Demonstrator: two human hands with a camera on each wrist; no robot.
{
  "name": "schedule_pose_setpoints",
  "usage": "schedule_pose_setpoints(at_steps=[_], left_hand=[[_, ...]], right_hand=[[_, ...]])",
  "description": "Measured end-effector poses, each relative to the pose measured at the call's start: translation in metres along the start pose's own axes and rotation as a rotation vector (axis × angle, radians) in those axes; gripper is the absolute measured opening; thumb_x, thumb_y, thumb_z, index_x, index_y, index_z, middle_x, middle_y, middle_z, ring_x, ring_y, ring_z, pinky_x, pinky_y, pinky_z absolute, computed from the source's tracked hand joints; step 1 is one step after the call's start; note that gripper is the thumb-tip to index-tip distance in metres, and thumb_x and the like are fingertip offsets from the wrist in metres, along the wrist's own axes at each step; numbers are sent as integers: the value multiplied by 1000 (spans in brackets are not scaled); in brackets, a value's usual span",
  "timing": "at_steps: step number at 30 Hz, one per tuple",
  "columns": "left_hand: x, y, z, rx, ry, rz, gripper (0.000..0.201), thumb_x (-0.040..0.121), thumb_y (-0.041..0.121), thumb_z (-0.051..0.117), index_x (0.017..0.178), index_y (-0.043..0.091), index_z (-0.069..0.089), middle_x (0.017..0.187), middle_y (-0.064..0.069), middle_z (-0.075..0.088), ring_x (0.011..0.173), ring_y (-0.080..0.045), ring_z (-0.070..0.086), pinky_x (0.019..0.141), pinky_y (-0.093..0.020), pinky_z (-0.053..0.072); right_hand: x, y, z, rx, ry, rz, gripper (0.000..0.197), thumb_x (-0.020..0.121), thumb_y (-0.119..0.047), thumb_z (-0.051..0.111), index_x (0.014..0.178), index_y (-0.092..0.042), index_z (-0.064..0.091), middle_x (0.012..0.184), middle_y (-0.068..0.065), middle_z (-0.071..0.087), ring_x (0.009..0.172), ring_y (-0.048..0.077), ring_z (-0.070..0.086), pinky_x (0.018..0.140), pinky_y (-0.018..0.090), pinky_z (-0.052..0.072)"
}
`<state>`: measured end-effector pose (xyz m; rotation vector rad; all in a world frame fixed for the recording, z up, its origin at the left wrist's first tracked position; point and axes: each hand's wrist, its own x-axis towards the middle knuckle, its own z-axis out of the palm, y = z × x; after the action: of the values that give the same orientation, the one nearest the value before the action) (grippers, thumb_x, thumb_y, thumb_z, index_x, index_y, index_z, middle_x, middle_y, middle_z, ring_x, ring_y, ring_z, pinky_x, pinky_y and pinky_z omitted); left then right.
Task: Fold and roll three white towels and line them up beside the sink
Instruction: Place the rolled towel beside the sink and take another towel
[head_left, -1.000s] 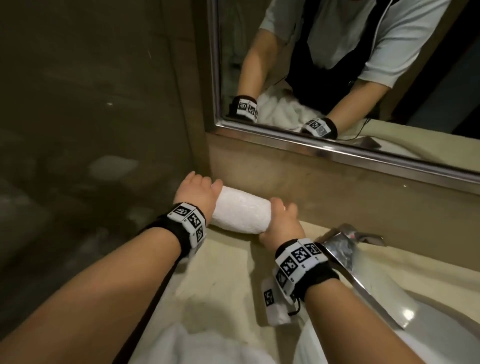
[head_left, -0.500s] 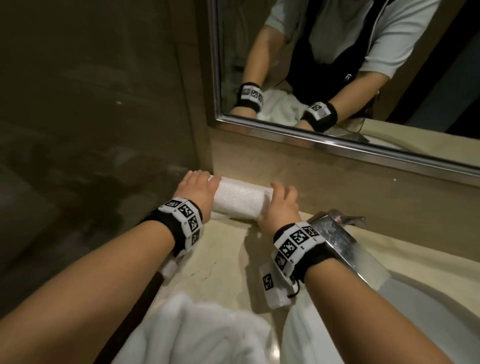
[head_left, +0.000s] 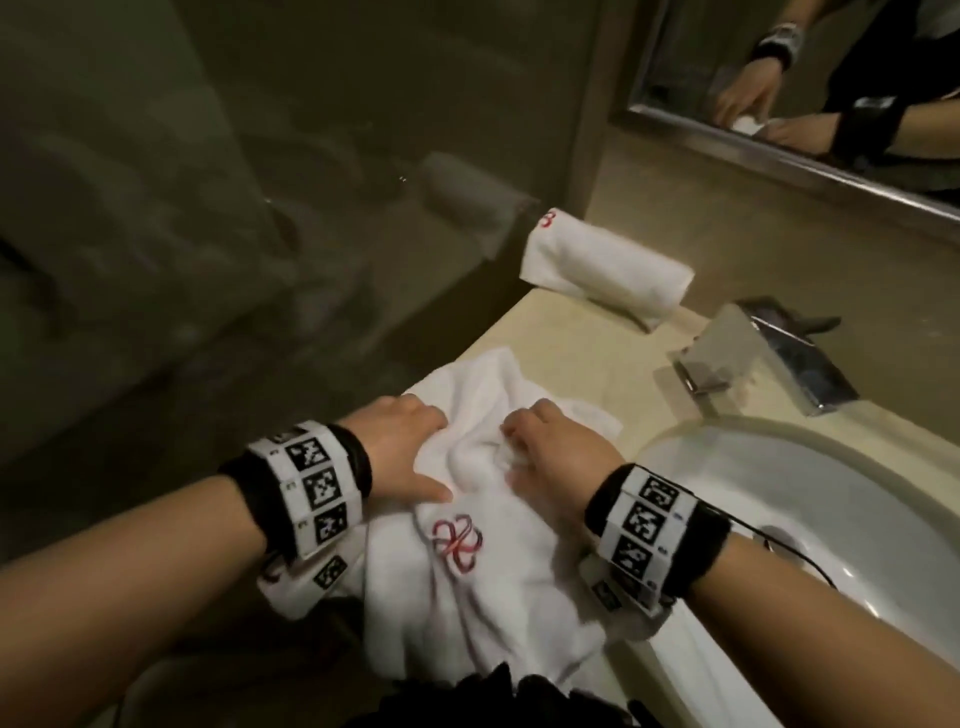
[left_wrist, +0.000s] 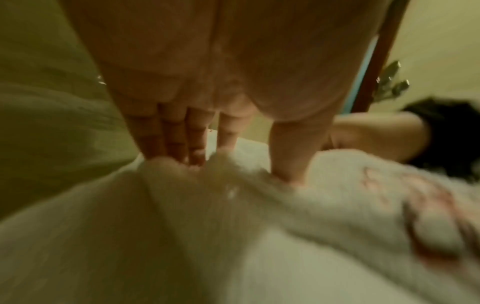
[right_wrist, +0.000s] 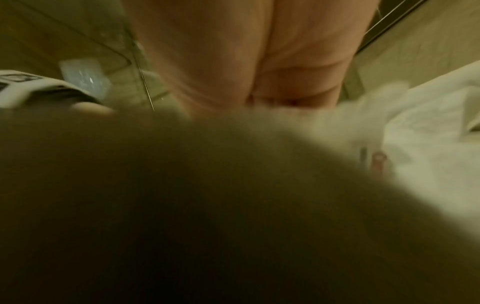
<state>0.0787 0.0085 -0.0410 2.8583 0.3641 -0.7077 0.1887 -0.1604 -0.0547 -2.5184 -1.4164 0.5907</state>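
On the pale beige stone counter (head_left: 582, 364), against the back wall, I see one rolled white terry towel (head_left: 608, 270) with a small red mark at its left end, lying well apart from my hands and just left of the angular chrome faucet (head_left: 763, 353). Nearer to me, a crumpled white towel with a red flower-shaped embroidered logo (head_left: 467, 566) sprawls over the counter's front edge, beside the white oval basin (head_left: 779, 499).

My left hand (head_left: 402, 441) lies on this loose towel; in the left wrist view its fingers (left_wrist: 179, 135) reach down fairly straight into a raised fold while the thumb presses in beside them, so cloth is bunched between thumb and fingers. My right hand (head_left: 556, 447) sits just beside it on the same towel, fingers curled into the fabric near a ridge between the two hands. The right wrist view is mostly dark and blurred, showing only palm and white cloth, so I cannot tell how firm that hold is.

Both wrists carry black bands with white coded tags (head_left: 317, 483). A steel-framed mirror (head_left: 779, 156) above the counter reflects the hands.
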Motion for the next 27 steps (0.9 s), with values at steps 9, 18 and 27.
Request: schedule_pose_setpoints(at_steps=[9,18,27], left_hand=[[-19,29,-14,-612,438,66,20,92,19,48,107,6,52,99,-11,59,93,-27,56,80,-32,42],[-61,114,-92,-866,500,594,25,83,15,61,104,17,48,98,2,55,97,-14,53,94,-34,43],[-69,182,-38,-568,145,562,53,82,20,66,130,18,44,130,1,54,122,-15,49,101,-21,37]], right_hand=[[-30,14,-56,234,449,-92,20,86,-29,55,99,-14,58,94,-1,54,90,19,53,72,23,35],[-88,-17,-57,790,342,-70,18,86,-4,55,71,-13,57,50,-9,63,44,-1,54,45,11,45],[-232,33,-133,831,788,-87,31,87,-14,52,57,-20,53,40,-11,54,35,-2,44,37,9,35]])
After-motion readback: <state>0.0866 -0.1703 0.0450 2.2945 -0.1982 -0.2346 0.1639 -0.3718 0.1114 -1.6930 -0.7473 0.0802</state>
